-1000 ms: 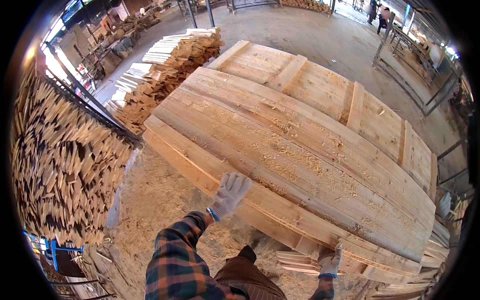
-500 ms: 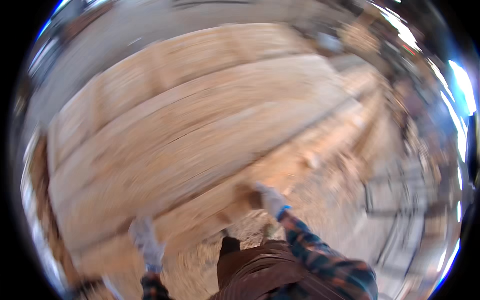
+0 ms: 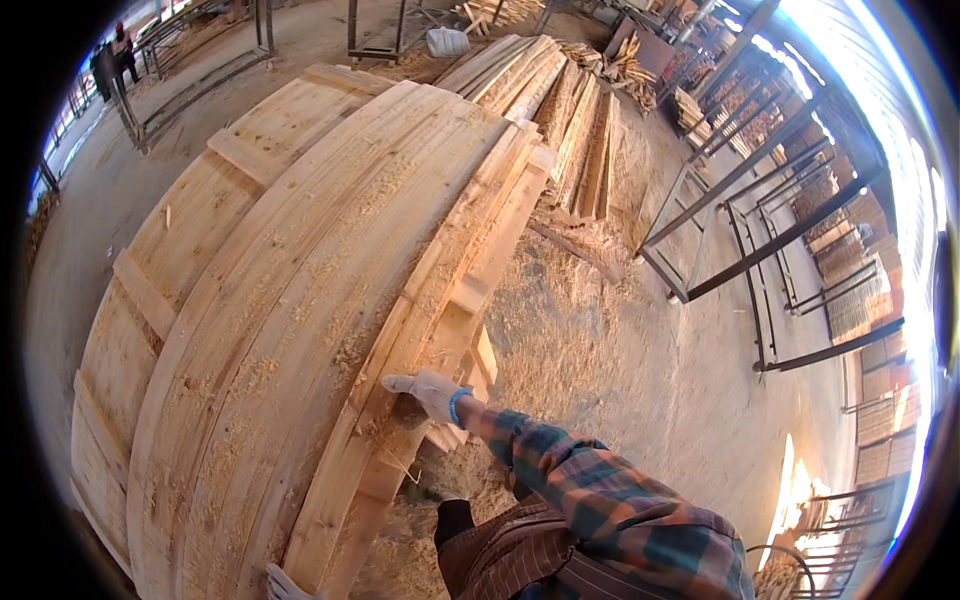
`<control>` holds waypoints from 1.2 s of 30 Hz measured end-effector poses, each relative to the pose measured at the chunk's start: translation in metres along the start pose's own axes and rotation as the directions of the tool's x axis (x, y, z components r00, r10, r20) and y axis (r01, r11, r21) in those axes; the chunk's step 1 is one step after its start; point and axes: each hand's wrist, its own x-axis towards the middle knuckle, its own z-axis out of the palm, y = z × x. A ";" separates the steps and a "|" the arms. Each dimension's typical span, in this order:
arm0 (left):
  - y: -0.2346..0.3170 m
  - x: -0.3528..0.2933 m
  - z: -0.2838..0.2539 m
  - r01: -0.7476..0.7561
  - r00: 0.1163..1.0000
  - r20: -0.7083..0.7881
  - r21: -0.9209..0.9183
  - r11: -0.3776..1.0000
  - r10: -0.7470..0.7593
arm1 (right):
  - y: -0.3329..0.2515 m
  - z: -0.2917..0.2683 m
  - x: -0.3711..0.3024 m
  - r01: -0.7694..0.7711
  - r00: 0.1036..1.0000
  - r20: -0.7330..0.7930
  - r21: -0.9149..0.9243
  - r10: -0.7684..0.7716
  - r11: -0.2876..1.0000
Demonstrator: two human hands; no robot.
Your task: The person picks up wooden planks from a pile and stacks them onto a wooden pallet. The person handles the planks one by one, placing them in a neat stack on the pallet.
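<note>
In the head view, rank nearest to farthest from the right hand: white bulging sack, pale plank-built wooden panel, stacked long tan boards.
From the right hand:
1. Pale plank-built wooden panel: right at the fingers.
2. Stacked long tan boards: past the panel's far end.
3. White bulging sack: farthest, upper middle.

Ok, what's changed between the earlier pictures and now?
The view has swung rightward, bringing more dark metal frames into sight on the right; the left hand now shows only partly, at the lower edge. Both it and the right hand stay at the near edge of the sawdust-strewn wooden panel.
</note>
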 end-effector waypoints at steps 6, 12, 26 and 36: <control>0.032 -0.019 -0.063 0.107 0.973 0.216 -0.133 0.985 -0.076 | 0.003 -0.009 -0.015 -0.067 0.998 0.017 0.132 0.065 0.989; 0.044 -0.041 -0.054 0.039 0.996 0.091 -0.190 0.981 -0.022 | 0.073 -0.032 -0.027 -0.123 0.990 -0.037 0.229 0.135 0.966; 0.048 -0.029 -0.053 0.129 0.989 0.107 -0.280 0.951 -0.103 | 0.068 -0.014 -0.025 -0.034 0.999 0.032 0.274 0.026 0.961; 0.194 0.029 -0.092 -0.055 0.983 -0.022 -0.983 0.175 0.185 | 0.053 -0.078 -0.052 -0.162 0.965 0.213 0.017 0.154 0.987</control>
